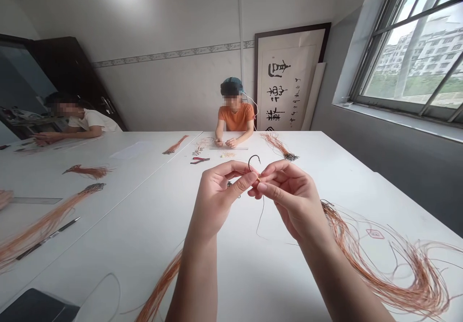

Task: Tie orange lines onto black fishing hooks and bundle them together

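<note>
A large dark fishhook [254, 156] points bend-up in front of me, above the white table [235, 274]. My left hand [222, 194] pinches it between thumb and forefinger. My right hand [291, 189] is closed at the lower end of the shank, its thumb and fingertips on the line there, where a bit of orange shows. A thin fishing line [263, 211] hangs below the fingers and curves down to the table. Several dark hooks [229, 184] lie partly hidden behind my left hand.
Bundles of orange line with hooks lie right [408, 288], left [58, 211] and beneath my left forearm [162, 283]. Red-handled pliers [200, 160] and a pen [48, 239] rest on the table. Across sits a person in orange [236, 115]; another person [87, 119] leans at far left.
</note>
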Available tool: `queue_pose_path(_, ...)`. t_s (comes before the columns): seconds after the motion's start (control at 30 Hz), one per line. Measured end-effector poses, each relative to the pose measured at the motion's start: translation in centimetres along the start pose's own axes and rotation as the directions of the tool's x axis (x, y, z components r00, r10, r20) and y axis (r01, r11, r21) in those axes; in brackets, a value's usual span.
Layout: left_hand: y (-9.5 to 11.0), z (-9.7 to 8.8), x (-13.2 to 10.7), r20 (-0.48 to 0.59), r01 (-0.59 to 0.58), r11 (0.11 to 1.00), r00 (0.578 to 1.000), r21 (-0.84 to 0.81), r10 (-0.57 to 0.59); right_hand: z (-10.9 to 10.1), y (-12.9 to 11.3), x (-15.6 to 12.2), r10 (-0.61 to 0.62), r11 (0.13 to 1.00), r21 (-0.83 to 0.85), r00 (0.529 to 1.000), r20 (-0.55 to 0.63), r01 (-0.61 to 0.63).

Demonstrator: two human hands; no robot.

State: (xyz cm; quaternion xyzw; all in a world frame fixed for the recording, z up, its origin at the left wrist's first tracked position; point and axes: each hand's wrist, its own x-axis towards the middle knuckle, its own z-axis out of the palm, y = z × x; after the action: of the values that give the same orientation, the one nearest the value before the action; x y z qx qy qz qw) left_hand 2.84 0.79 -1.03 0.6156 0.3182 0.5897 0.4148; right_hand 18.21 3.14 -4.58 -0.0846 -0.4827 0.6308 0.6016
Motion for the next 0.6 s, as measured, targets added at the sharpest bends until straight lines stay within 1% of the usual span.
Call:
queue_pose_path(0.17,0.2,0.4,-0.1,0.015,0.008,1.0,1.0,-0.025,-0.008,0.1,-0.7,-0.8,-0.044,0.998,-0.033,0.999,0.018,0.045)
queue_pose_path(0.23,0.3,0.6,-0.3,0.005,-0.004,1.0,1.0,-0.012,0.004,0.5,-0.9,-1.2,-0.073,0.994,-0.077,0.997,0.006,0.074)
queue_pose_path(0.3,0.5,1.0,-0.5,-0.039,-0.031,0.999,0.999,0.018,0.032,0.8,-1.0,-1.6,-0.122,0.981,-0.152,0.992,-0.029,0.116)
queue_pose_path(0.37,0.5,1.5,-0.7,-0.111,-0.064,0.997,0.991,0.053,0.07,1.2,-1.1,-1.9,-0.187,0.957,-0.239,0.98,-0.064,0.167)
queue_pose_path(0.43,0.6,2.0,-0.8,-0.155,-0.094,0.993,0.982,0.075,0.105,1.4,-1.2,-2.2,-0.243,0.93,-0.3,0.967,-0.075,0.211)
queue_pose_path(0.5,0.5,2.2,-0.9,-0.164,-0.116,0.991,0.978,0.073,0.126,1.5,-1.2,-2.3,-0.267,0.917,-0.327,0.961,-0.073,0.23)
queue_pose_path(0.6,0.4,2.3,-0.8,-0.183,-0.143,0.987,0.971,0.079,0.155,1.6,-1.3,-2.4,-0.267,0.916,-0.331,0.96,-0.079,0.228)
